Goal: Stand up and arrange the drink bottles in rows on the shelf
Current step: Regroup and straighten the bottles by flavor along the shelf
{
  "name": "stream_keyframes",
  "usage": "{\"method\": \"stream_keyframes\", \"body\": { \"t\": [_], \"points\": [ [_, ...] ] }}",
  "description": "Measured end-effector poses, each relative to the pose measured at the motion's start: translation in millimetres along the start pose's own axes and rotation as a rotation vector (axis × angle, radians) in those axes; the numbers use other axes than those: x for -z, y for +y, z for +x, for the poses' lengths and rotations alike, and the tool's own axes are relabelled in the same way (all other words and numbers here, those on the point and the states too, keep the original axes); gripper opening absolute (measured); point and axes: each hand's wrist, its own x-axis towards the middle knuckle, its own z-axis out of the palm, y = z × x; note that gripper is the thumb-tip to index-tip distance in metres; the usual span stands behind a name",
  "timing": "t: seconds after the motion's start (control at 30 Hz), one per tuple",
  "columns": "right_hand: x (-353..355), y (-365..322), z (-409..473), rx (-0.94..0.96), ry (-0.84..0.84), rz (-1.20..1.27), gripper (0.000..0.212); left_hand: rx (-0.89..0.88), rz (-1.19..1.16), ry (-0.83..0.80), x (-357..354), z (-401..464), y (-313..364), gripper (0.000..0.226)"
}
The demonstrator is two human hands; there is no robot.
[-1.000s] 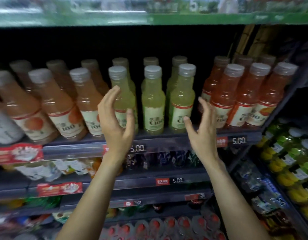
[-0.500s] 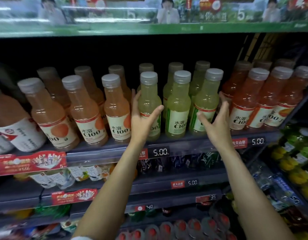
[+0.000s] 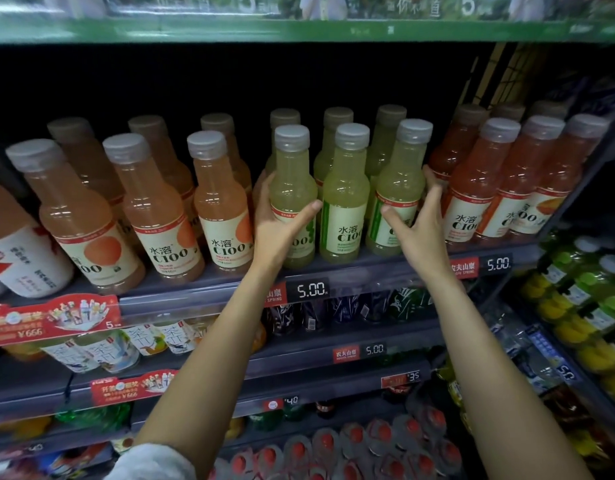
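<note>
Three yellow-green bottles stand upright at the front of the dark shelf [image 3: 333, 275], with more behind them. My left hand [image 3: 276, 223] grips the left yellow-green bottle [image 3: 292, 188], fingers behind it and thumb across its label. My right hand [image 3: 420, 226] wraps around the right yellow-green bottle [image 3: 399, 188], thumb on the label and fingers round its far side. The middle yellow-green bottle [image 3: 345, 199] stands between my hands, untouched. Pale orange bottles [image 3: 219, 202] stand in rows to the left, red-orange bottles [image 3: 479, 188] to the right.
A white-labelled bottle [image 3: 25, 261] sits at the far left. A green shelf edge [image 3: 299, 29] runs overhead. Price strips [image 3: 309, 291] line the shelf front. Lower shelves hold tea bottles [image 3: 108, 348], dark cans and red-capped bottles [image 3: 351, 441]. Yellow drinks [image 3: 576, 306] fill the right rack.
Both hands have reached forward onto the shelf and closed round the outer two front yellow-green bottles. The view has moved closer and shifted left.
</note>
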Motion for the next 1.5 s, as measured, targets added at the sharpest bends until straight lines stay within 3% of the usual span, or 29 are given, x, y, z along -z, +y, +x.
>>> {"method": "stream_keyframes", "body": {
  "t": [0.87, 0.97, 1.07, 1.13, 1.2, 1.27, 1.34, 1.44, 1.5],
  "points": [
    [10.2, -2.9, 1.5, -0.007, -0.025, -0.004, 0.076, -0.067, 0.056, 0.087, -34.5, -7.5, -4.6, 0.067],
    [12.7, -6.4, -4.6, -0.019, -0.067, -0.069, 0.082, -0.049, 0.049, 0.094, -31.1, -8.9, -3.5, 0.081],
    [12.8, -12.3, -22.1, 0.061, 0.082, -0.18, 0.073, -0.01, 0.083, 0.082, -29.1, -22.0, 3.9, 0.103],
    [10.8, -18.6, -36.7, 0.202, 0.228, -0.215, 0.056, -0.012, 0.174, 0.057, -23.0, -38.0, 16.9, 0.095],
    [4.3, -25.5, -50.2, 0.343, 0.271, -0.207, 0.04, -0.063, 0.257, 0.03, -3.8, -57.2, 29.2, 0.071],
    [-5.1, -32.7, -59.3, 0.463, 0.228, -0.184, 0.03, -0.192, 0.308, 0.024, 21.7, -72.9, 44.2, 0.046],
    [-22.4, -45.2, -67.9, 0.559, 0.15, -0.161, 0.026, -0.374, 0.45, 0.117, 56.8, -83.9, 54.7, 0.029],
    [-55.7, -67.2, -77.9, 0.625, 0.082, -0.143, 0.024, -0.586, 0.647, 0.265, 113.4, -89.3, 56.5, 0.024],
    [-83.6, -82.7, -84.2, 0.618, 0.034, -0.123, 0.028, -0.603, 0.687, 0.329, 153.9, -86.1, 52.4, 0.03]
  ]
}}
